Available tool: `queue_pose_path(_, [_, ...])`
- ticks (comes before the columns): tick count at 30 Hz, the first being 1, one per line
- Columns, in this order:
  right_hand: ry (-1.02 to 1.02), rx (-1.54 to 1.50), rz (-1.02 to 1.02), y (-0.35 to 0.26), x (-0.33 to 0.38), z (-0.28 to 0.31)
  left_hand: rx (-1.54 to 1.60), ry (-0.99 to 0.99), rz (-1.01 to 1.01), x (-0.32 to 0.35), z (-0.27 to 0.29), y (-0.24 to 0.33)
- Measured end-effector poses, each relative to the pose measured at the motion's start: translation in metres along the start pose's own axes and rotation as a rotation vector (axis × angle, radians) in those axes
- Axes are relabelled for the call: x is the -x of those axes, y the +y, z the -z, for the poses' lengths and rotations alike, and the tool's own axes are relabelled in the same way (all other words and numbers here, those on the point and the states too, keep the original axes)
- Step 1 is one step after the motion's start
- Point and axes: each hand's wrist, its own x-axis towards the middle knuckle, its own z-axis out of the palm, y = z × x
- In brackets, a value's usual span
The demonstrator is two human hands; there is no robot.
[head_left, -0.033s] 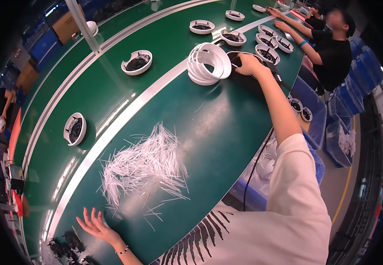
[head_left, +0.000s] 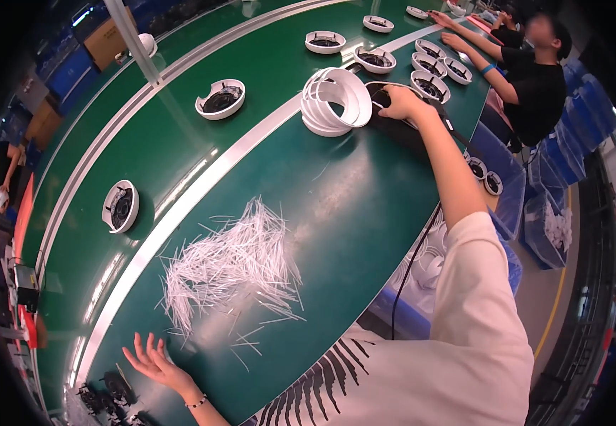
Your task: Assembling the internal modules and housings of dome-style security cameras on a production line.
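Note:
My right hand (head_left: 402, 103) reaches to the far end of the bench, its fingers curled at a black object (head_left: 390, 130). What they grip is hidden. Just left of that hand, several white plastic rings (head_left: 326, 130) stand in a leaning stack. My left hand (head_left: 155, 366) is held at the near left, fingers spread and holding nothing. Beyond it and to its right lies a loose heap of thin white strips (head_left: 233, 259). A cluster of black parts (head_left: 117, 390) sits at the lower left, close to that hand.
White round housings with black insides (head_left: 220, 99) stand along the green conveyor (head_left: 173, 142), past a metal rail (head_left: 215, 167). More housings (head_left: 430, 86) are grouped beyond my right hand. A co-worker (head_left: 535, 85) sits at the far right. Blue bins (head_left: 500, 167) and a cable (head_left: 406, 277) are beside the bench.

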Motion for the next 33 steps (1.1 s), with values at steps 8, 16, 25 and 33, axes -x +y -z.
queue_pose_path(8, [-0.076, -0.119, -0.034, -0.003, 0.0, 0.003, 0.019, 0.045, 0.036, -0.003, 0.009, -0.025])
queue_pose_path(16, [0.192, -0.006, 0.028, -0.01, 0.022, -0.022, 0.02, 0.051, 0.029, -0.006, 0.013, -0.033])
queue_pose_path(25, [0.025, -0.057, -0.088, -0.012, -0.005, -0.018, 0.031, 0.065, 0.022, -0.008, 0.011, -0.047])
queue_pose_path(33, [0.249, -0.377, -0.032, -0.001, 0.012, -0.014, 0.026, 0.082, 0.049, -0.011, 0.008, -0.054])
